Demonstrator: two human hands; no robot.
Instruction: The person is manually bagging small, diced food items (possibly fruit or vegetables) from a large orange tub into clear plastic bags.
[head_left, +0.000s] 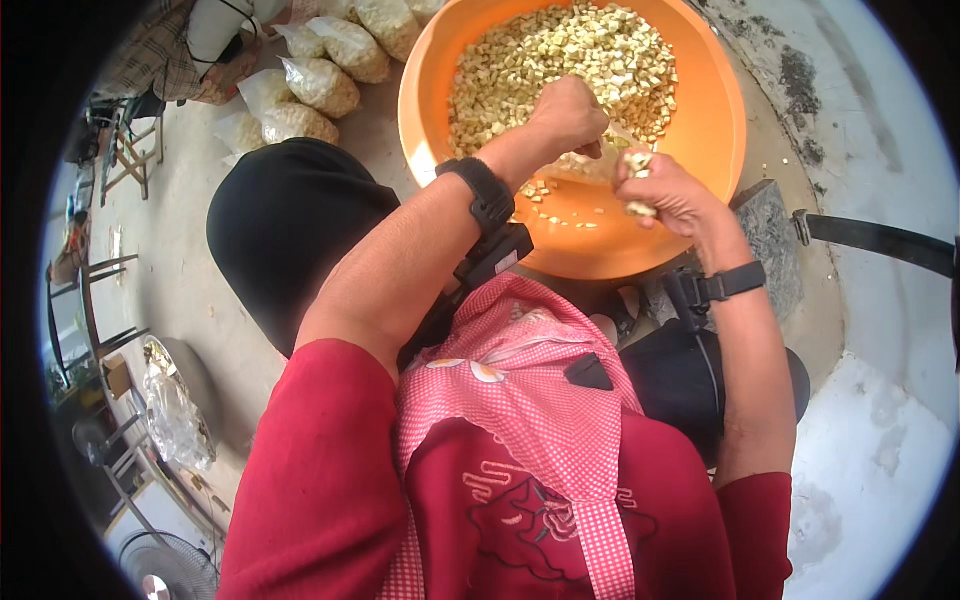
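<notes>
A large orange plastic basin (720, 150) holds a heap of pale, diced food pieces (577, 45), perhaps a cut vegetable. Over its near part, my left hand (571, 116) is closed on the rim of a clear plastic bag (589, 166), which hangs tilted with some pieces in it. Just right of the bag's mouth is my right hand (667, 191), its curled fingers gripping a small handful of the diced pieces. Loose pieces lie on the basin's floor below the bag. The far side of the bag is partly hidden by my left hand.
Several filled clear bags (322, 86) stand on the floor left of the basin. A grey stone slab (772, 247) and a dark strap or bar (885, 240) lie to the right. At the far left are a metal bowl with plastic (176, 405), stools and a fan (169, 566).
</notes>
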